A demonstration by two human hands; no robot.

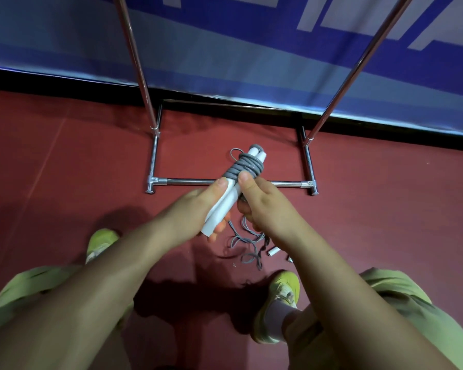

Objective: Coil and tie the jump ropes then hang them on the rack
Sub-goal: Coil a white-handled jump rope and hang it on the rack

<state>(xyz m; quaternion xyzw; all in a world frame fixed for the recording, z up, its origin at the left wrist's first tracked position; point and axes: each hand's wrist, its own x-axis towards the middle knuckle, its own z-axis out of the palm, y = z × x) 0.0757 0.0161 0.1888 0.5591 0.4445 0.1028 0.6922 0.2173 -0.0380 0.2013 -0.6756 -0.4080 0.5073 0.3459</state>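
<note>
Head view: left hand (198, 209) and right hand (262, 201) both grasp 2 white handles (225, 206) wound in gray jump rope (245, 166); another rope (249, 247) lies on the floor at 6 o'clock, metal rack (155, 156) beyond.

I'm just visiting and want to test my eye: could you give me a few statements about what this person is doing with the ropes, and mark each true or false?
1. Both hands hold a rope bundle with white handles. True: left hand and right hand grip it.
2. Grey cord is wound around the handles. True.
3. A coiled rope already hangs on the rack. False: none shows on the visible part of the rack.
4. The floor holds no other rope. False: a loose rope lies near the right shoe.
</note>
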